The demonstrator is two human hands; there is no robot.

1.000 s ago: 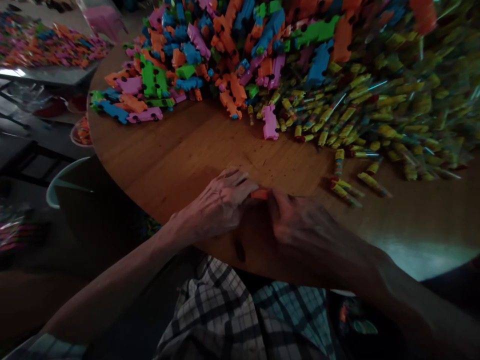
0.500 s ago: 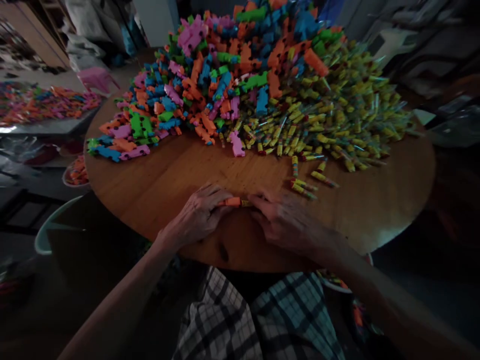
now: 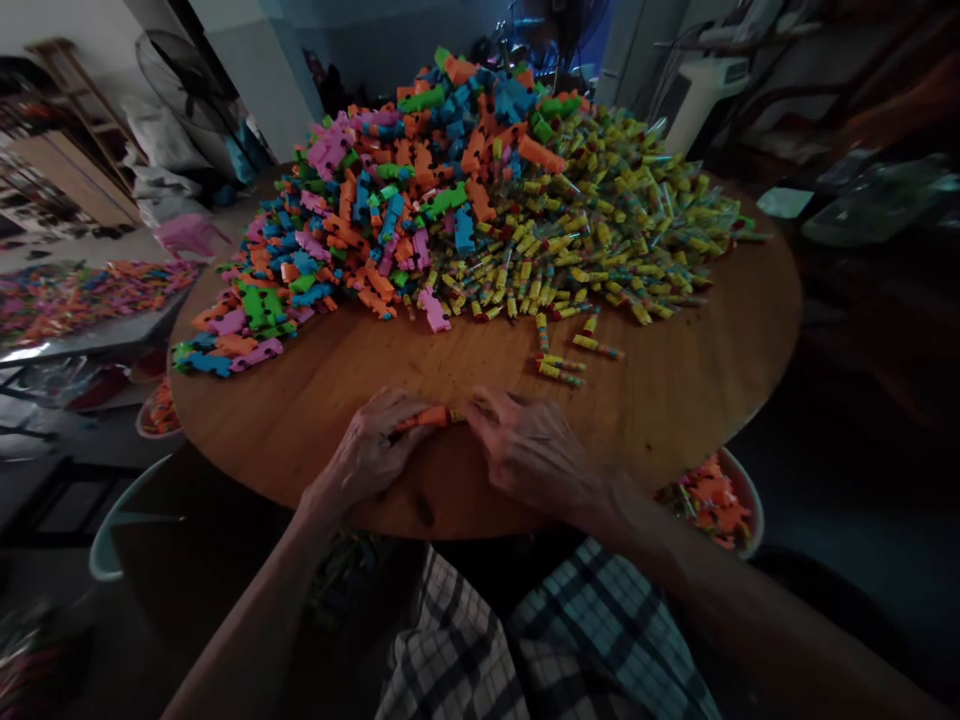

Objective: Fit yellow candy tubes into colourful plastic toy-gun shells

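Low over the near edge of the table, my left hand (image 3: 367, 445) is closed on a small orange plastic toy car (image 3: 431, 416), partly covered by the fingers. My right hand (image 3: 525, 445) pinches a small yellow-wrapped tube (image 3: 456, 415) at the car's right end. Most of this tube is hidden by the fingers, and how far it sits inside the car I cannot tell. Beyond my hands lie several loose yellow tubes (image 3: 559, 370) with clear and coloured parts. A pink toy piece (image 3: 433, 310) rests at the front of the heap.
A tall heap of orange, blue, green and pink toys (image 3: 390, 200) covers the back left of the round wooden table (image 3: 337, 385). Yellow tubes (image 3: 600, 220) are heaped at its right. A tub of orange pieces (image 3: 720, 500) stands below right; a pink stool (image 3: 187, 232) stands far left.
The head view has shifted, showing more room behind the table and the tub at lower right. Both hands keep hold of the car and tube, which now tilt slightly.
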